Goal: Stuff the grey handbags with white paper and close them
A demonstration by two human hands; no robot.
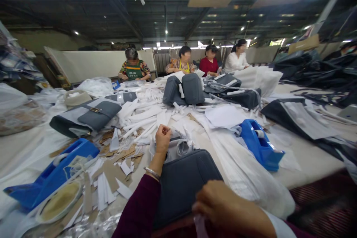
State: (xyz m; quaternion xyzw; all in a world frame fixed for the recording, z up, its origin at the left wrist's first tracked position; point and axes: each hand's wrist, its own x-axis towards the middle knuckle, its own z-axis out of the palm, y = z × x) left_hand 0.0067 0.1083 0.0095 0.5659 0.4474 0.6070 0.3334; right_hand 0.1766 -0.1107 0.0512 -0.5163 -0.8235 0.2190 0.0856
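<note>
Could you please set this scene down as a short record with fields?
Bag: dark blue-grey, directly in front of the person
Left hand: fingertips pinched together near the bag's far left corner; anything held is too small to tell
Right hand: blurred, by the bag's near right part; a translucent strip hangs below it
Dispensers: one blue tape dispenser left of the bag, another right
Scraps: cardboard pieces, left
Co-workers: four people beyond the table

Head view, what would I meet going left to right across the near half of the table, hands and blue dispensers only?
Left dispenser → left hand → right hand → right dispenser.
</note>
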